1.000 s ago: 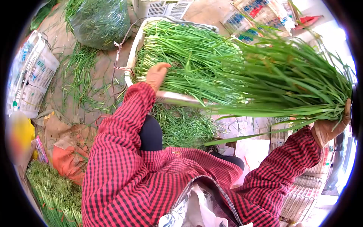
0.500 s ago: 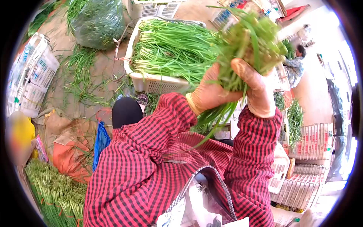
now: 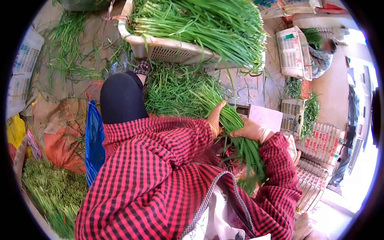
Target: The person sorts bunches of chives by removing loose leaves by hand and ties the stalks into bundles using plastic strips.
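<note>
Green bunch (image 3: 231, 119) has come down, fingers of left hand (image 3: 215, 119) and right hand (image 3: 252, 131) wrapped round it; best kept snug, uncrushed.

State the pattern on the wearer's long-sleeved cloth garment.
Red and black checks on the long-sleeved cloth garment; head view.

Smooth stalks (image 3: 230, 120), glossy blue plastic bag (image 3: 93, 140)
</note>
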A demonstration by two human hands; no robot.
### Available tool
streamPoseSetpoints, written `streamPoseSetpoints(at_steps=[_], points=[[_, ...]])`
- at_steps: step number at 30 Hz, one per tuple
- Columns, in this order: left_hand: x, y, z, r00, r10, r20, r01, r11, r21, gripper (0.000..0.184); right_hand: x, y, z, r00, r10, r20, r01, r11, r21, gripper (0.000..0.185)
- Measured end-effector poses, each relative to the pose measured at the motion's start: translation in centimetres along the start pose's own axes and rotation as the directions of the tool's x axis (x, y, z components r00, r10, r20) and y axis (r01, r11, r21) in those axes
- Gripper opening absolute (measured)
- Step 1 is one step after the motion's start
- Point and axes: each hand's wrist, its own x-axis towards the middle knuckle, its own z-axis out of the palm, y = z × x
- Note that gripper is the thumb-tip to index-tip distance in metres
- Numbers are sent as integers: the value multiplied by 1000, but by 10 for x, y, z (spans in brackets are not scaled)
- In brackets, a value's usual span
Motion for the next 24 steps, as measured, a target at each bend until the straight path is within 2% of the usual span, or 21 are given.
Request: streamPoseSetpoints(at_steps=[1, 3, 4, 5, 6, 8, 10, 11, 13, 14, 15, 16, 17, 19, 20, 21, 22, 23, 24], points=[[12, -4, -12, 985, -98, 139, 109, 991, -75, 54, 7, -9, -11, 994, 75, 85, -69, 995, -68, 82], [25, -5, -28, 961, -236, 145, 250, 965, -82, 60, 33, -34, -29, 913, 273, 304, -230, 958, -169, 60], [30, -6, -35, 961, -241, 133, 255, 961, -104, 60, 54, -35, -34, 854, 358, 379, -320, 934, -161, 51], [35, -6, -41, 966, -220, 132, 236, 965, -115, 61, 77, -39, -38, 823, 339, 456, -287, 941, -181, 55], [38, -3, -44, 971, -199, 135, 215, 969, -124, 62, 101, -26, -35, 885, 334, 323, -271, 936, -226, 61], [41, 6, -44, 975, -183, 124, 198, 972, -127, 65, 169, 8, -29, 881, 396, 258, -299, 890, -343, 76], [45, 11, -40, 977, -175, 122, 189, 974, -120, 68, 193, -5, -36, 873, 460, 165, -332, 806, -490, 92], [48, 11, -37, 961, -166, 223, 205, 964, -168, 61, 204, -13, -39, 864, 489, 117, -352, 754, -555, 99], [52, 7, -28, 900, -132, 415, 255, 932, -256, 46, 184, -49, -50, 824, 550, 134, -368, 701, -611, 100], [54, 6, -21, 868, -59, 494, 213, 942, -261, 39, 178, -53, -55, 809, 572, 134, -393, 697, -599, 100], [57, 3, -17, 869, -63, 491, 220, 938, -268, 39, 171, -56, -59, 794, 593, 135, -418, 693, -588, 99], [59, -1, -13, 870, -121, 478, 264, 933, -244, 38, 157, -69, -59, 794, 582, 177, -418, 734, -536, 99], [60, -5, -8, 868, -179, 463, 307, 927, -217, 37, 143, -85, -59, 794, 578, 188, -425, 749, -507, 91], [66, -21, -2, 881, -242, 407, 327, 932, -153, 29, 123, -91, -59, 738, 570, 361, -495, 821, -284, 81], [70, -31, 4, 892, -237, 385, 310, 940, -140, 29, 115, -92, -54, 789, 470, 396, -395, 881, -258, 77], [74, -40, 4, 903, -230, 363, 292, 948, -127, 29, 110, -88, -48, 808, 442, 390, -364, 894, -260, 73], [62, -37, 12, 956, -245, 160, 224, 965, 139, 30, 105, -85, -41, 826, 414, 384, -332, 906, -262, 69], [64, -46, 6, 958, -218, 185, 179, 962, 207, 34, 108, -70, -32, 820, 463, 336, -376, 879, -292, 64], [50, -40, 9, 969, -148, 199, 21, 849, 528, 33, 123, -43, -23, 827, 508, 240, -323, 779, -538, 59]])
